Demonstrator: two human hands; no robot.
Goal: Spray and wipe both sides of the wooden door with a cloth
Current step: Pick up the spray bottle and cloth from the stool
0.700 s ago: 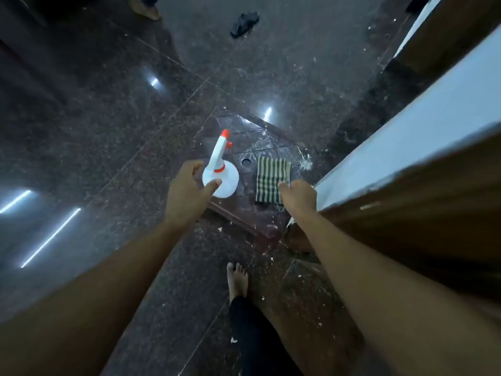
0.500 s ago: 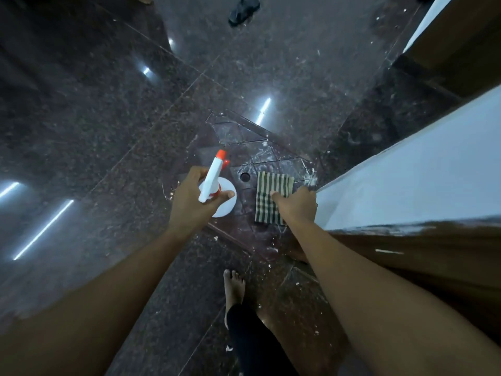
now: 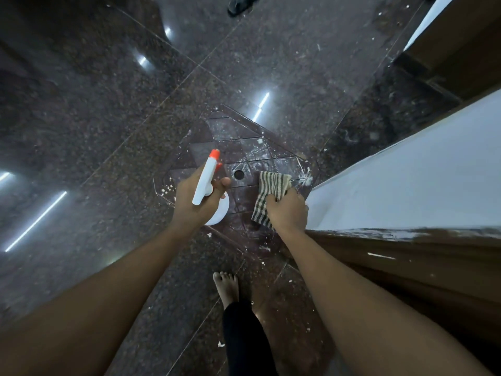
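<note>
I look straight down at a dark stone floor. My left hand (image 3: pixel 193 202) grips a white spray bottle (image 3: pixel 204 183) with an orange nozzle, fingers curled round its neck; its round body shows below my palm. My right hand (image 3: pixel 287 213) grips a green-and-white striped cloth (image 3: pixel 269 189), which is bunched and lifted at one corner. A brown wooden door (image 3: pixel 423 267) with white paint smears on its top edge runs along the right side, touching distance from my right forearm.
A clear plastic sheet or tray (image 3: pixel 244 147) with a round hole lies on the floor under both hands. A white wall (image 3: pixel 406 180) stands behind the door. My bare foot (image 3: pixel 226 286) is below centre. A dark sandal (image 3: pixel 240 5) lies at the top.
My left hand has closed round the spray bottle and lifted it. My right hand has gone from touching the flat cloth to gripping and bunching it.
</note>
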